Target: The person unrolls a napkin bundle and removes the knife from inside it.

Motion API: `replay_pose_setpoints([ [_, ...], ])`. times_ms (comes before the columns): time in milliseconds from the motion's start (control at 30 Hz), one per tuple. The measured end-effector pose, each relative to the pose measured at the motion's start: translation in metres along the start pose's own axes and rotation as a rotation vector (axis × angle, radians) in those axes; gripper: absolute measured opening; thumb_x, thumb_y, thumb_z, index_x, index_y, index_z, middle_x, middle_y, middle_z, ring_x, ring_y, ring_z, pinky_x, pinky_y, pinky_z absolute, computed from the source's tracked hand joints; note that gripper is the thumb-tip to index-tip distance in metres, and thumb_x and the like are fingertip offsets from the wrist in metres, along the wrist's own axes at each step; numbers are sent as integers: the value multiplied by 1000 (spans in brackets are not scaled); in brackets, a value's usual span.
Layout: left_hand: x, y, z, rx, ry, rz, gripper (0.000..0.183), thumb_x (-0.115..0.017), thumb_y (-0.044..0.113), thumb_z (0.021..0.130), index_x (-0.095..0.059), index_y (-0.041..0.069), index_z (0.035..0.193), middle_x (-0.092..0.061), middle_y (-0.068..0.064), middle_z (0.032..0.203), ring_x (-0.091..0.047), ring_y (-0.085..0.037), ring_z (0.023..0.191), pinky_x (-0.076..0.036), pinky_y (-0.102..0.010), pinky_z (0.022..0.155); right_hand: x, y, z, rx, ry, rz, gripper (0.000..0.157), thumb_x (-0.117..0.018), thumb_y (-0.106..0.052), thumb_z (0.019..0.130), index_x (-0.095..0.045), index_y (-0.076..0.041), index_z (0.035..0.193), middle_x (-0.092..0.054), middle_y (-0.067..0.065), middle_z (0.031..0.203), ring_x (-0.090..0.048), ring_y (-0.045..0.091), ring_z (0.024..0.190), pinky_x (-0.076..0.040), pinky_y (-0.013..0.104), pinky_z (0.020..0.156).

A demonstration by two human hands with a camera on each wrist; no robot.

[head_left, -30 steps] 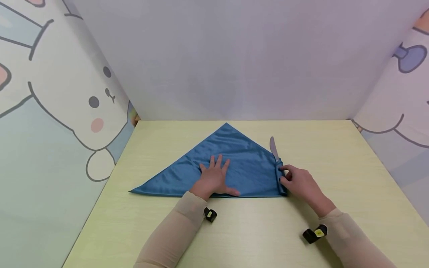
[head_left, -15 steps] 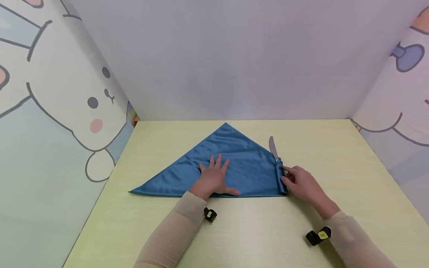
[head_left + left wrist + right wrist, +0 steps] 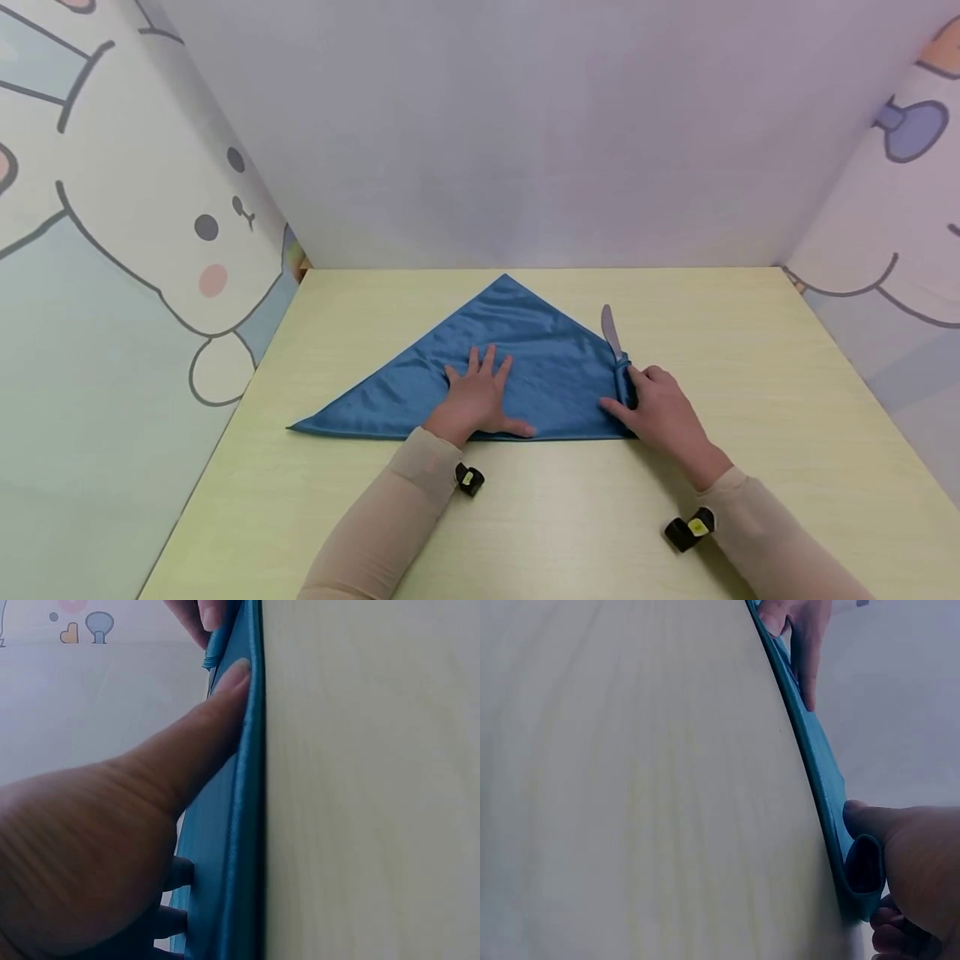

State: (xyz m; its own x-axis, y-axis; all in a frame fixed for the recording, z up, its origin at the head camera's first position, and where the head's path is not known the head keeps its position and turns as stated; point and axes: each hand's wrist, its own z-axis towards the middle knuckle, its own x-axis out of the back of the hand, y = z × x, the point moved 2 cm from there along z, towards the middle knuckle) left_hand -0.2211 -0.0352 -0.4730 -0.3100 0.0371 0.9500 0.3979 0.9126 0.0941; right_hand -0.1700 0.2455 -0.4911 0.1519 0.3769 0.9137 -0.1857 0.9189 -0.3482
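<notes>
A shiny blue cloth napkin (image 3: 558,375), folded into a triangle, lies on the table with its point away from me. Its right end is turned into a narrow roll (image 3: 622,383), and the blade of a table knife (image 3: 611,330) sticks out of the far end; the rest of the knife is hidden inside. My left hand (image 3: 480,402) presses flat on the middle of the napkin, fingers spread and thumb along the near edge. My right hand (image 3: 667,421) holds the roll, thumb on its left side and fingers on its right. The right wrist view shows the roll's hollow near end (image 3: 880,881).
The pale wooden table (image 3: 750,358) extends around the napkin on all sides. A plain light wall (image 3: 540,150) rises at its back edge. Cartoon-printed panels (image 3: 150,275) stand at the left and right. Each sleeved wrist carries a small black camera (image 3: 690,529).
My right hand first drew slightly back from the roll, then came in to the left, its thumb reaching across to the roll's left side. The left hand has stayed in place.
</notes>
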Motion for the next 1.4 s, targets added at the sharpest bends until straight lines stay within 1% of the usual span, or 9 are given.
replay_pose_setpoints([
  [133,0,0,1,-5,3,-1,124,-57,87,62,-8,23,156,4,-12,161,3,-40,145,-15,-74,101,-2,0,1,10,35,-16,72,-75,-38,83,-54,15,127,-52,17,87,-46,27,74,-40,37,63],
  [267,0,0,1,-1,-1,-1,124,-57,87,62,-7,24,156,4,-11,161,3,-40,145,-15,-74,101,-2,1,2,1,25,-19,64,-72,-31,85,-54,15,125,-51,15,81,-45,25,70,-38,37,61],
  [500,1,0,1,1,-1,2,124,-57,87,62,-7,24,156,4,-11,161,3,-40,145,-15,-73,102,0,2,3,-9,16,-13,44,-70,-25,87,-61,9,114,-45,6,70,-42,21,63,-34,33,56],
  [733,1,0,1,0,5,1,124,-56,88,62,-7,24,156,4,-12,161,4,-40,145,-15,-74,101,3,3,2,-58,20,20,42,-66,-20,88,-62,9,118,-48,6,70,-44,21,62,-35,32,55],
  [967,0,0,-1,2,-2,-9,125,-57,87,61,-8,24,156,4,-11,161,4,-39,145,-14,-74,102,4,5,3,-112,-4,66,14,-61,-16,87,-64,-3,90,-45,4,61,-44,19,56,-33,31,51],
  [1033,-1,0,0,4,-4,-9,125,-57,87,61,-7,24,156,4,-11,161,4,-39,145,-14,-74,102,5,6,2,-128,-6,83,11,-59,-15,87,-63,-5,86,-45,3,59,-44,19,54,-32,31,50],
  [1133,-2,-1,1,6,-3,-8,125,-57,88,61,-6,25,156,5,-10,161,5,-39,145,-14,-73,102,7,8,2,-154,-3,99,13,-58,-14,87,-65,-4,89,-51,3,61,-47,18,54,-35,30,49],
  [1300,-4,-2,2,7,0,0,125,-56,88,61,-5,25,156,6,-10,161,6,-39,145,-14,-73,102,10,13,2,-196,-13,106,30,-59,-15,87,-66,3,111,-64,10,77,-55,21,61,-42,31,53],
  [1400,-4,-2,2,9,1,2,125,-56,88,61,-5,25,156,6,-10,161,6,-38,145,-14,-73,102,12,15,2,-195,-16,123,34,-61,-15,87,-64,5,114,-67,13,83,-57,21,64,-44,32,55],
])
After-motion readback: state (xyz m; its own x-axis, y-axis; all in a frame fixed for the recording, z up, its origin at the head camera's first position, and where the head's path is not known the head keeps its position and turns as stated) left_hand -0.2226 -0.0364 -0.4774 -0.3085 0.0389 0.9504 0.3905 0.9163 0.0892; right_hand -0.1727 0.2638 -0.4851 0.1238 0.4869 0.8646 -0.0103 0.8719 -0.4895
